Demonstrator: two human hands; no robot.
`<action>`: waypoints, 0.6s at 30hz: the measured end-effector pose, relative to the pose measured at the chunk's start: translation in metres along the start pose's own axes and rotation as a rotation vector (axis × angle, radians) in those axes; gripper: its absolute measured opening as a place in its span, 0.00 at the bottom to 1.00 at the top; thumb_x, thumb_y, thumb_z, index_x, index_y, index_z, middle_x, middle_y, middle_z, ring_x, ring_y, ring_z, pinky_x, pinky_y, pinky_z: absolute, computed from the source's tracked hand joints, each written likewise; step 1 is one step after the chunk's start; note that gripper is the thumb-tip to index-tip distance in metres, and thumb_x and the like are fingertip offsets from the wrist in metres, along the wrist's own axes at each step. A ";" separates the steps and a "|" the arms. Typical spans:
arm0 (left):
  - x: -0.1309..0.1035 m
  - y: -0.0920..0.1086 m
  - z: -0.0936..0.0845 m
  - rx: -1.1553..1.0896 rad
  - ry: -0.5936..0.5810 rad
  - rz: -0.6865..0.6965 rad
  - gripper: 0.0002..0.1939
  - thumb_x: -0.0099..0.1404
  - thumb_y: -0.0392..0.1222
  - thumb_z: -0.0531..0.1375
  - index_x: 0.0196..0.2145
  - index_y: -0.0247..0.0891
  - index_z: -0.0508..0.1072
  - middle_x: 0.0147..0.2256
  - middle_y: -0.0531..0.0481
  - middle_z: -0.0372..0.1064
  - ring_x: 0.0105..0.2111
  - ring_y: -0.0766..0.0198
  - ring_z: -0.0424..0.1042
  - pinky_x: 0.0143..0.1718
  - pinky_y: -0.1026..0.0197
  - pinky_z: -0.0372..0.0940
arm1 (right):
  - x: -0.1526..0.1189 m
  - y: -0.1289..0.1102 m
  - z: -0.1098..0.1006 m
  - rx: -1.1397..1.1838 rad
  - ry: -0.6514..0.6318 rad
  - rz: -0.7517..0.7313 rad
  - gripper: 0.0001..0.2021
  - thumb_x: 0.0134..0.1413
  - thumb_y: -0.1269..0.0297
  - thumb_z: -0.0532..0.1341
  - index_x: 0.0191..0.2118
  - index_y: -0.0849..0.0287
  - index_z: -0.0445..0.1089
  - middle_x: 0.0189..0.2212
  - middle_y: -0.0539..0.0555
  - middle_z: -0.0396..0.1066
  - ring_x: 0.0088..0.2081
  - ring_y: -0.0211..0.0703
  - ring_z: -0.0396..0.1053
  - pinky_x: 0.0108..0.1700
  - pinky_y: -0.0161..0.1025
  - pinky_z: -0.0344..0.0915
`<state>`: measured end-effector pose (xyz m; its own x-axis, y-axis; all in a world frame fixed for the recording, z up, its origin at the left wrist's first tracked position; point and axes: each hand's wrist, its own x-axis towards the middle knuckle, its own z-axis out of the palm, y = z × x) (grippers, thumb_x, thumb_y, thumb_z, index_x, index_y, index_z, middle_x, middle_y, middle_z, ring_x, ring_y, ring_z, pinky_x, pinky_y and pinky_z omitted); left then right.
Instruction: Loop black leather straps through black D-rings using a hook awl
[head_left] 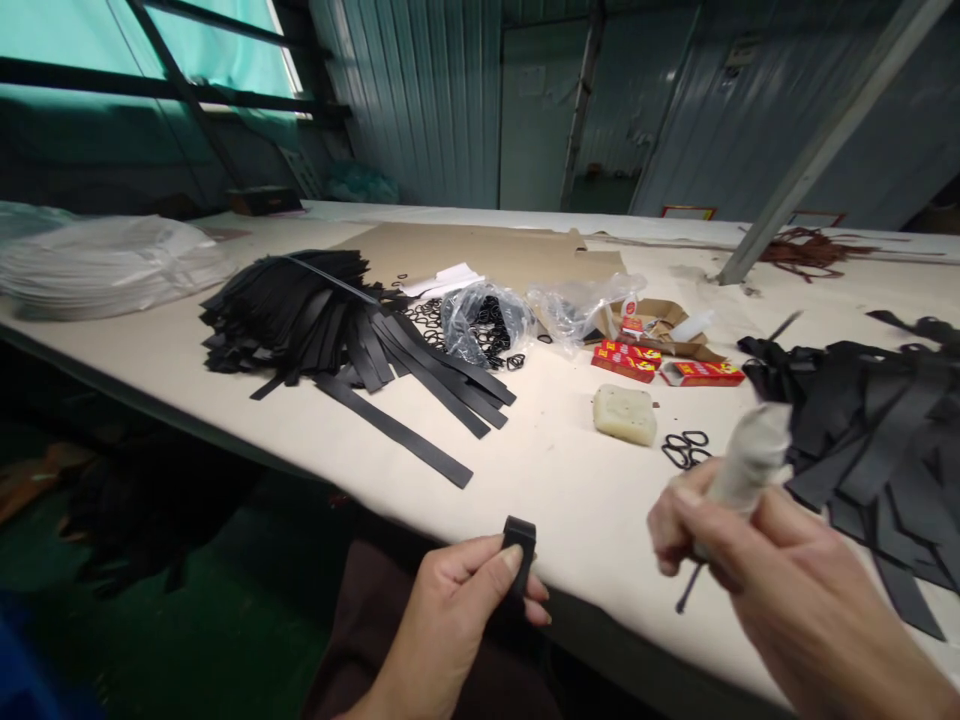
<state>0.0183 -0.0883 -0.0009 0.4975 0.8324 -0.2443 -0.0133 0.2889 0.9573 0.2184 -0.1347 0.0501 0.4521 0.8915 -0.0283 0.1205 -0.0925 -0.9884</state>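
Near the table's front edge, my left hand (469, 590) pinches a folded black strap (519, 540) between thumb and fingers, its loop end up. Off to the right, my right hand (720, 530) is wrapped round an awl-like tool with a pale wrapped handle (752, 450); its thin dark shaft points down, clear of the strap. Several black metal rings (682, 450) lie just beyond my right hand, beside a pale yellowish block (624, 414). A large bundle of black straps (300, 320) lies left of centre, with one loose strap (405, 435) in front.
Looped black straps (885, 430) are heaped at the right. Red and yellow boxes (626, 361) and a plastic bag of black rings (487, 325) sit mid-table. A white coil (112, 265) lies far left. A slanted metal post (825, 150) rises from the table's back right.
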 end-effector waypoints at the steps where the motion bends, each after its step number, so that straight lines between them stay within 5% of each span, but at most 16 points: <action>1: 0.000 0.002 0.003 -0.030 -0.003 -0.004 0.17 0.63 0.45 0.53 0.25 0.33 0.75 0.23 0.49 0.72 0.28 0.62 0.69 0.36 0.62 0.61 | -0.004 0.006 0.009 -0.052 -0.077 0.016 0.13 0.46 0.52 0.62 0.24 0.57 0.67 0.20 0.50 0.65 0.24 0.40 0.62 0.27 0.35 0.59; 6: -0.001 0.002 0.014 -0.111 0.002 0.030 0.14 0.63 0.42 0.54 0.27 0.33 0.76 0.25 0.49 0.73 0.30 0.61 0.69 0.37 0.61 0.62 | -0.021 0.026 0.048 0.081 -0.306 0.197 0.15 0.48 0.50 0.59 0.29 0.58 0.69 0.22 0.50 0.68 0.25 0.41 0.64 0.27 0.35 0.59; 10: -0.002 -0.002 0.019 -0.160 -0.035 0.034 0.14 0.64 0.41 0.53 0.29 0.32 0.76 0.25 0.49 0.72 0.28 0.63 0.68 0.35 0.61 0.62 | -0.024 0.034 0.056 0.096 -0.298 0.209 0.16 0.48 0.52 0.60 0.23 0.60 0.65 0.17 0.48 0.64 0.23 0.38 0.61 0.27 0.34 0.58; 18: -0.005 -0.004 0.018 -0.200 -0.120 -0.037 0.17 0.67 0.44 0.49 0.38 0.33 0.74 0.30 0.47 0.73 0.31 0.63 0.69 0.35 0.62 0.62 | -0.028 0.040 0.055 0.077 -0.264 0.298 0.15 0.50 0.52 0.59 0.25 0.60 0.63 0.16 0.46 0.61 0.21 0.35 0.58 0.26 0.32 0.55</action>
<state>0.0317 -0.1020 -0.0003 0.6003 0.7608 -0.2468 -0.1593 0.4160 0.8953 0.1624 -0.1387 0.0031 0.2139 0.9147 -0.3430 -0.0529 -0.3398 -0.9390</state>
